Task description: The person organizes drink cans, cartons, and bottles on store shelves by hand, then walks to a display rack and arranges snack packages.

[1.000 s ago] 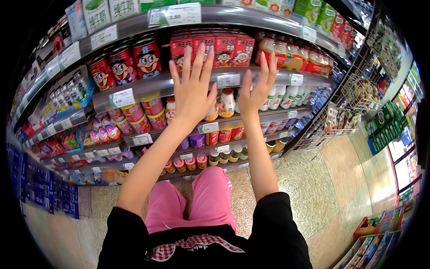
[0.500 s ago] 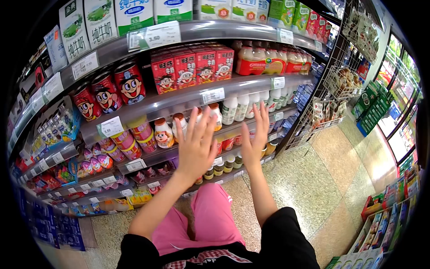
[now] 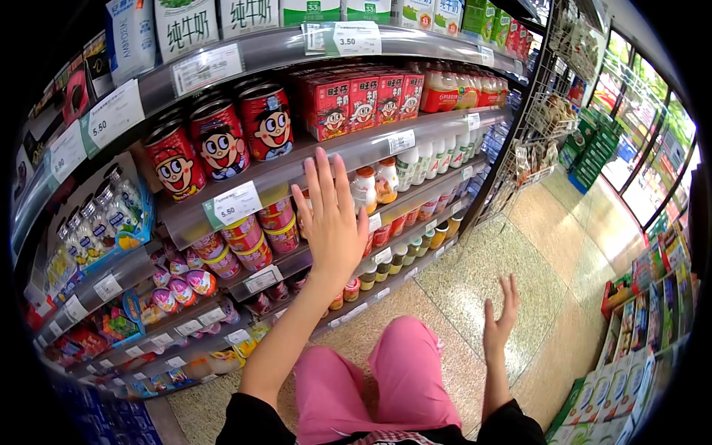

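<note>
Below and right of the shelved red cylindrical metal cans point(image 3: 219, 144), long axes upright: bare left hand point(image 3: 334, 236) hovers nearer, spread wide, empty; bare right hand point(image 3: 500, 323) hangs farther, thumb apart, seemingly empty.

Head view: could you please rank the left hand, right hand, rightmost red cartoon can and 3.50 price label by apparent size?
Left hand
Rightmost red cartoon can
Right hand and 3.50 price label, too alike to rank.
</note>
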A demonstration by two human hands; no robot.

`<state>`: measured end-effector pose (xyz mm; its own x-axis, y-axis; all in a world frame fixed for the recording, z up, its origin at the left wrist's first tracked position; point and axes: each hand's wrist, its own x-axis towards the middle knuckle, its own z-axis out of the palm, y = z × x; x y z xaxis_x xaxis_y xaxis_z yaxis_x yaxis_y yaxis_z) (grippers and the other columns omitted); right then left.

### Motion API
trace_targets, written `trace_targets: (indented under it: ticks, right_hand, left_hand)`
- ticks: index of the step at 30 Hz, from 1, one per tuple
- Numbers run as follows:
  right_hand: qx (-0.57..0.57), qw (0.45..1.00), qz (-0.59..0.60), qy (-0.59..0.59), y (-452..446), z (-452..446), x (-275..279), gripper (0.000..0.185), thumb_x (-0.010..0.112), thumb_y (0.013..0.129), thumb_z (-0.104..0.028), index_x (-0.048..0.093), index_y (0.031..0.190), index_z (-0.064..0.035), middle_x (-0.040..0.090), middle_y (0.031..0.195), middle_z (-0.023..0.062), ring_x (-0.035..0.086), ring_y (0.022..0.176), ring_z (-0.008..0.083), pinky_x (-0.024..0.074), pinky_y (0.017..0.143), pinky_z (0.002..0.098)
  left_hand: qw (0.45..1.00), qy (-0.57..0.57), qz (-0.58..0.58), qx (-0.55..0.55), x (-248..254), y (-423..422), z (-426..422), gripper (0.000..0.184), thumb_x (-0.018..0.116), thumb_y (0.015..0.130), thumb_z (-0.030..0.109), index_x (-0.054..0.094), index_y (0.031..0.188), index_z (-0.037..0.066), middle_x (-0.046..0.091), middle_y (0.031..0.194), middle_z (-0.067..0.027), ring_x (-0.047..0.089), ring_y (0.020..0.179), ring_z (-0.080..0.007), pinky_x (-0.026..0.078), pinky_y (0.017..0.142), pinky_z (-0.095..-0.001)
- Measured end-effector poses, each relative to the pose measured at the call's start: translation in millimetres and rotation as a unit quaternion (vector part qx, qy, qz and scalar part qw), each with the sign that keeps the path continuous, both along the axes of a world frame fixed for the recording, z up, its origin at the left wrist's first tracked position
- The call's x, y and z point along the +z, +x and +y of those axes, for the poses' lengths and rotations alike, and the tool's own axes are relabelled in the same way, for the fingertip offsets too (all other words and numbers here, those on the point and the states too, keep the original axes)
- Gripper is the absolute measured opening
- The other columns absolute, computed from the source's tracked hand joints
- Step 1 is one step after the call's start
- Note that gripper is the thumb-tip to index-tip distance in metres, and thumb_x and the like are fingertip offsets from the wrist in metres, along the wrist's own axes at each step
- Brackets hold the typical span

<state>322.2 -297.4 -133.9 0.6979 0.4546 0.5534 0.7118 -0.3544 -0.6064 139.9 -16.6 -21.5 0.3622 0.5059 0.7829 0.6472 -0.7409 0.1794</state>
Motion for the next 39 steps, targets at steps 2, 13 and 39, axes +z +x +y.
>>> trace_targets:
  ticks: [2, 13, 39]
  right_hand:
    - [-0.02, 0.999, -0.033, -0.004, -18.9, -15.3, 15.1, 0.049, 0.06, 0.089, -0.016, 0.052, 0.137, -0.0075, 0.036, 0.154, 0.0162, 0.033, 0.142, 0.0366, 0.0252, 0.116, 0.0477]
    - [0.073, 0.981, -0.17, 0.06, -42.4, 41.2, 111.8, 0.051, 0.062, 0.086, -0.01, 0.054, 0.136, -0.0085, 0.038, 0.152, 0.0173, 0.033, 0.142, 0.0378, 0.0261, 0.115, 0.0482]
    - [0.372, 0.874, -0.073, 0.302, 280.3, 286.7, 146.9, 0.047, 0.06, 0.083, -0.007, 0.05, 0.128, -0.0021, 0.048, 0.142, 0.0195, 0.045, 0.129, 0.0369, 0.0328, 0.107, 0.0458]
  left_hand:
    - [0.999, 0.007, 0.038, 0.022, 6.1, -6.7, 3.8, 0.09, 0.069, 0.08, 0.024, 0.023, 0.152, -0.003, 0.017, 0.16, -0.0205, 0.014, 0.149, -0.0362, 0.012, 0.118, -0.0559]
    - [0.991, 0.05, 0.081, 0.09, 8.7, -1.9, -3.0, 0.088, 0.069, 0.081, 0.03, 0.026, 0.15, -0.004, 0.02, 0.159, -0.0212, 0.016, 0.149, -0.0351, 0.011, 0.121, -0.0506]
    - [0.985, 0.023, -0.152, 0.083, 67.9, 290.7, 35.1, 0.081, 0.069, 0.085, 0.013, 0.023, 0.15, -0.001, 0.046, 0.142, -0.025, 0.046, 0.13, -0.0402, 0.036, 0.109, -0.042]
